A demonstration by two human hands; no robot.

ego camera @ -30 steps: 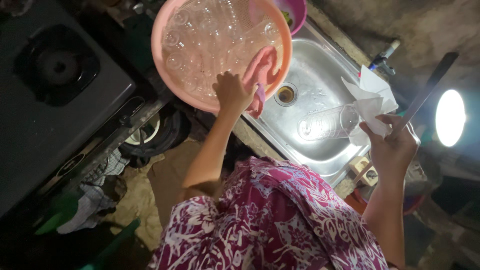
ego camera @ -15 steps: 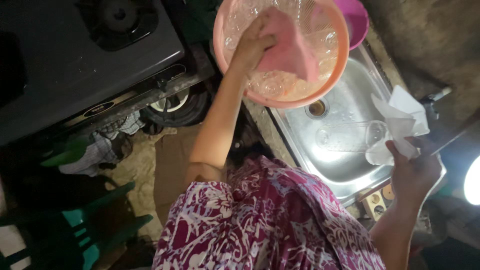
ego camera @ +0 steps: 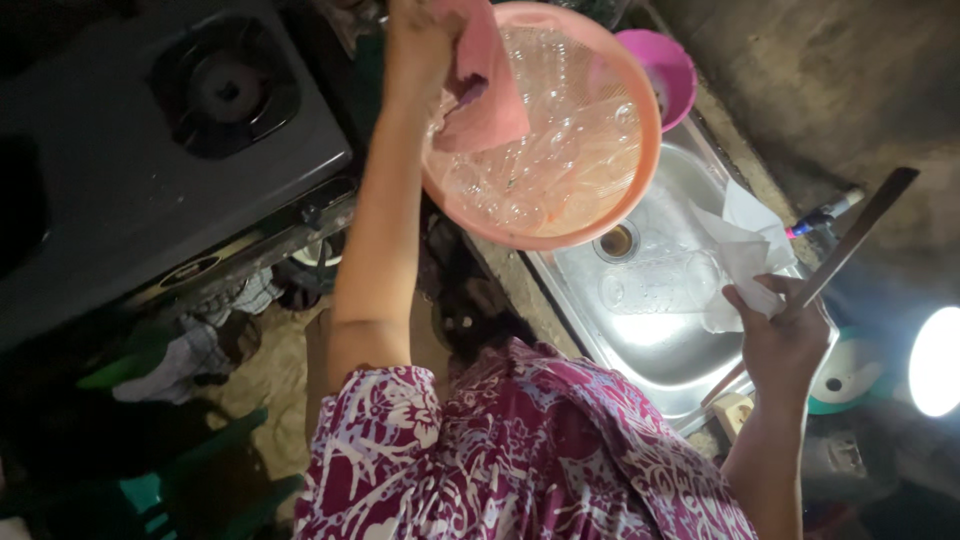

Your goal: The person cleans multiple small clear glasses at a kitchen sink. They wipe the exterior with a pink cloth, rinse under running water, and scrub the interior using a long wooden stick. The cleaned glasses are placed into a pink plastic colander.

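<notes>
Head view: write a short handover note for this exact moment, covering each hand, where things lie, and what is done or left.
Left hand: grips a pink cloth over the salmon basin, which holds sudsy water.
Right hand: holds white paper above the steel sink.
A clear glass lies on its side in the sink; a pink bowl sits behind the basin; the stove stands beside it.
Done: basin filled with suds. Left: glass still unlifted.

Home kitchen, dim: gas stove (ego camera: 170,130) upper left, steel sink (ego camera: 665,320) centre right, pink basin (ego camera: 545,125) of soapy water above it.
</notes>
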